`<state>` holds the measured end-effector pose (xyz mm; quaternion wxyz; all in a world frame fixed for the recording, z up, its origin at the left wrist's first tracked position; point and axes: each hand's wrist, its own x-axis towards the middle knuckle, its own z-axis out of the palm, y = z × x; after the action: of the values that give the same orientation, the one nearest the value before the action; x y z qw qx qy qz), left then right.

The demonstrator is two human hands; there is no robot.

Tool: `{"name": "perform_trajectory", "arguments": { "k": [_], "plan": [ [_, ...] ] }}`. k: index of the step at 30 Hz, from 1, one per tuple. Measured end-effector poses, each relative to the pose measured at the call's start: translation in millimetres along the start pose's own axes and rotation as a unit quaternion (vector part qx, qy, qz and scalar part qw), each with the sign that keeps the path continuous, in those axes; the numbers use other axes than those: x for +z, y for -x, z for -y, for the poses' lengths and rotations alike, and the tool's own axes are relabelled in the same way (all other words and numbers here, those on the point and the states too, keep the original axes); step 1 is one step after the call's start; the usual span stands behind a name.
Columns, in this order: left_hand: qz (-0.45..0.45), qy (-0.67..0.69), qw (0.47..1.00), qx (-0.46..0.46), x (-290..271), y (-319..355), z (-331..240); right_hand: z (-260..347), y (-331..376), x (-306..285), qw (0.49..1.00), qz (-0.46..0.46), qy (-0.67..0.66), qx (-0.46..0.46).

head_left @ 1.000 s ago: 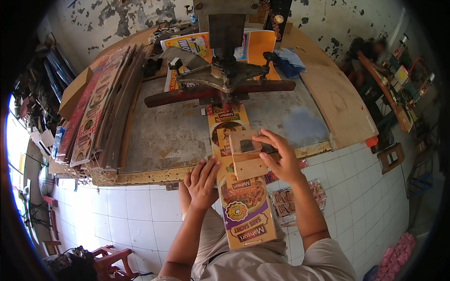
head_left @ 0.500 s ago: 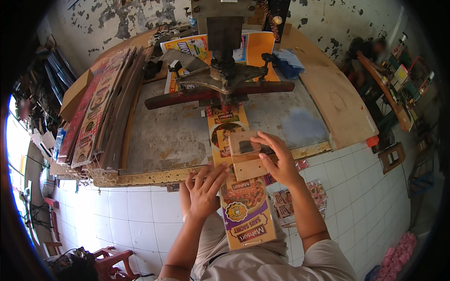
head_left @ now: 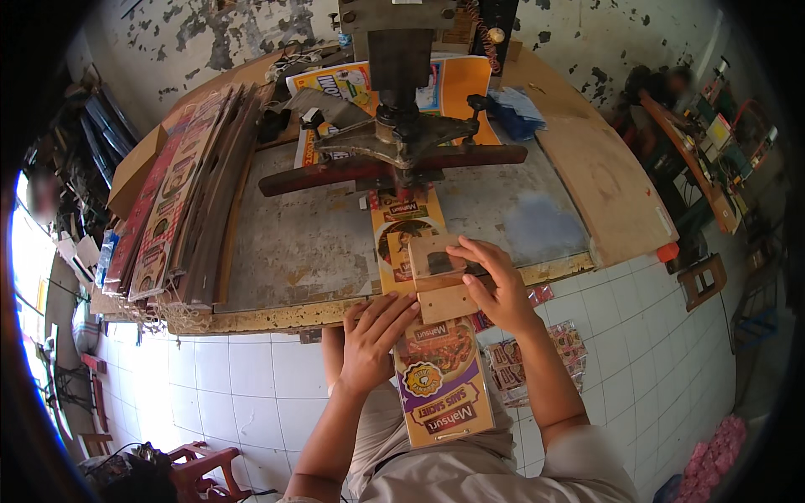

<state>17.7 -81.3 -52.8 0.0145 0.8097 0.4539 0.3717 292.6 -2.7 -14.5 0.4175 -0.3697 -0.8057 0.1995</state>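
A long printed yellow card strip [head_left: 442, 381] runs from under the press across the table's front edge toward my lap. Across it lies a pale wooden block [head_left: 446, 303] with a dark rectangular opening and small holes. My right hand [head_left: 501, 289] grips the block's right side, thumb at the near part and fingers curled over the far part. Fingers stretched flat, my left hand [head_left: 371, 339] rests at the strip's left edge, its fingertips by the block's left side. The strip under the block is hidden.
Above the table [head_left: 285, 243] hangs the dark metal press [head_left: 402, 138] with a wide crossbar. Printed strips and boards [head_left: 180, 197] are stacked at left; a brown board [head_left: 599, 180] lies at right. Small printed packets [head_left: 537, 365] sit on the floor, and a red stool [head_left: 201, 469] stands lower left.
My left hand has shifted slightly right and up, its fingers now straighter beside the wooden block. The block and my right hand have barely moved.
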Motion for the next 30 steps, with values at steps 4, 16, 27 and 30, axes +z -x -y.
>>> {"name": "perform_trajectory", "arguments": {
  "k": [4,16,27,30],
  "plan": [
    [-0.006,0.001,1.0,0.001,0,0,-1,0,0,0,1.0,0.004,-0.002,-0.003],
    [-0.016,0.002,1.0,-0.006,2,3,3,6,8,-2,0.995,-0.091,0.003,-0.047],
    [-0.045,-0.051,0.998,-0.011,21,11,14,45,19,-6,0.984,0.076,0.149,-0.064],
    [-0.063,-0.048,0.997,-0.009,25,12,15,43,16,-10,0.989,0.09,0.104,-0.057]
  ]
}}
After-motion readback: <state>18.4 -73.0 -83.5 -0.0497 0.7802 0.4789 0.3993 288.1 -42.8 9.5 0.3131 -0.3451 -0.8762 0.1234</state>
